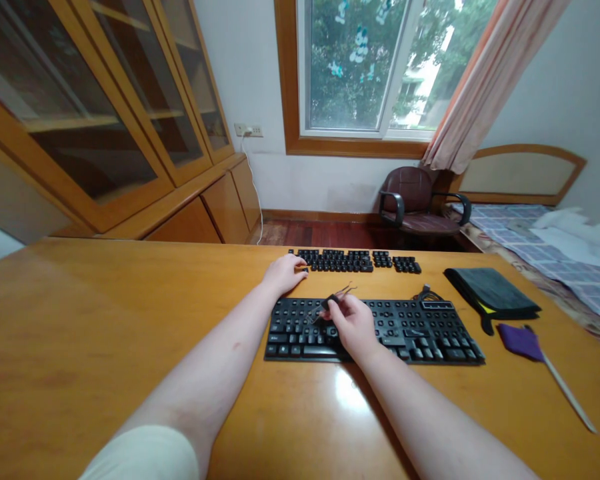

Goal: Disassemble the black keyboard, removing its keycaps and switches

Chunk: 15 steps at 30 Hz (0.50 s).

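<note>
Keyboard [397,341] flat on desk [130,320], below both hands; upper rows look mostly stripped, lower rows still capped. Loose caps [336,260] lined up behind it. Right hand [355,321] grips puller [331,303] over keyboard's left half; left hand [282,274] at one cap [305,270], can't tell if pinched. Seems partway: many caps off, bottom ones left on

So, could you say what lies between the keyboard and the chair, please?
The head view shows keycaps on the desk, between the keyboard and chair.
</note>
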Motion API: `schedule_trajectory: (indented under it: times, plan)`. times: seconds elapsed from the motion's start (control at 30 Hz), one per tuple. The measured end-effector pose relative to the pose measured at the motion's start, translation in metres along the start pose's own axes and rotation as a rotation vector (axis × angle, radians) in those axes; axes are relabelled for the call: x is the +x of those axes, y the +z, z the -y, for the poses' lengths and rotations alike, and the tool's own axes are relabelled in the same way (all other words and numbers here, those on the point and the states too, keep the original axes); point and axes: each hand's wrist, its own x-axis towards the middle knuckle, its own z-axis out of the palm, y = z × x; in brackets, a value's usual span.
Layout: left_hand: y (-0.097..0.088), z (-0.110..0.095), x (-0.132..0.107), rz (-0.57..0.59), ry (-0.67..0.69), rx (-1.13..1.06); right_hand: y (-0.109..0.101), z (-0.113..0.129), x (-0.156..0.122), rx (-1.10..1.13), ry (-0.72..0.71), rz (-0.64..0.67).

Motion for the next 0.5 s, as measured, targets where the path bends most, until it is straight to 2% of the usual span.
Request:
schedule_trajectory:
  times: [0.5]
  plan:
    - [0.0041,-0.0013,0.0091,-0.018,-0.031,0.031,-0.0003,0.0019,-0.0006,-0.013,0.011,0.002]
